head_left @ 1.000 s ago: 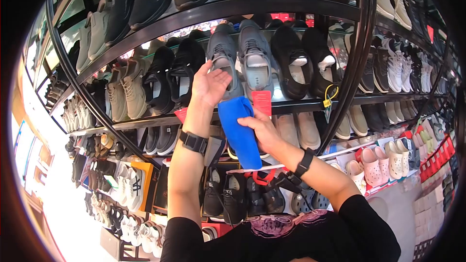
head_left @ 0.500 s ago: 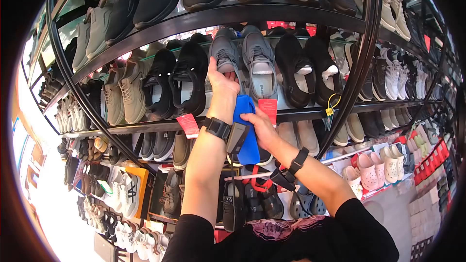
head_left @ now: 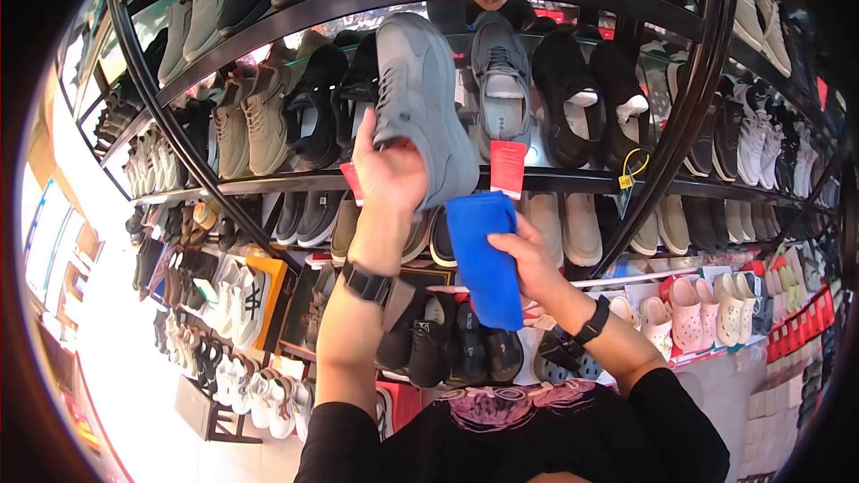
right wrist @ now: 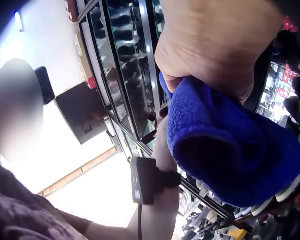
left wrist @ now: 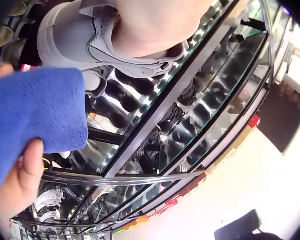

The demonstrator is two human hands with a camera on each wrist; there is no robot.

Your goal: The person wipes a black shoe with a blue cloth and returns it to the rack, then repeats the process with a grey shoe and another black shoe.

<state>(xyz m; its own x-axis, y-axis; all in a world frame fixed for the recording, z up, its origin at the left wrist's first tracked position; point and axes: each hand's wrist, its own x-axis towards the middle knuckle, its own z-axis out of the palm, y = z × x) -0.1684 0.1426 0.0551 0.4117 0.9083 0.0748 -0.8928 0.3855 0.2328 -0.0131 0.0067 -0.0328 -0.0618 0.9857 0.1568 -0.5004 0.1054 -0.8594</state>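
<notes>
My left hand (head_left: 391, 174) holds up a grey lace-up sneaker (head_left: 429, 80), its fingers inside the shoe's opening and the toe pointing up. In the left wrist view the hand (left wrist: 155, 20) goes into the sneaker's collar (left wrist: 102, 37). Just below and to the right, my right hand (head_left: 534, 264) grips a folded blue cloth (head_left: 483, 250), thumb on top. Seen from the right wrist, the cloth (right wrist: 225, 145) hangs in a loose fold with a fuzzy surface. The matching grey sneaker (head_left: 501, 80) stands on the shelf behind, near a red tag (head_left: 507, 167).
Black shelf rails (head_left: 537, 181) cross in front, with a slanted black post (head_left: 667, 116) on the right. Black sneakers (head_left: 565, 103) stand beside the grey one, beige sneakers (head_left: 266, 116) farther left. Pink clogs (head_left: 687, 313) sit lower right. A yellow looped tag (head_left: 625, 182) hangs from the shelf.
My left hand has slid its fingers into the grey sneaker and lifted it off the shelf toward me. The right hand keeps hold of the blue cloth, slightly lower and farther right.
</notes>
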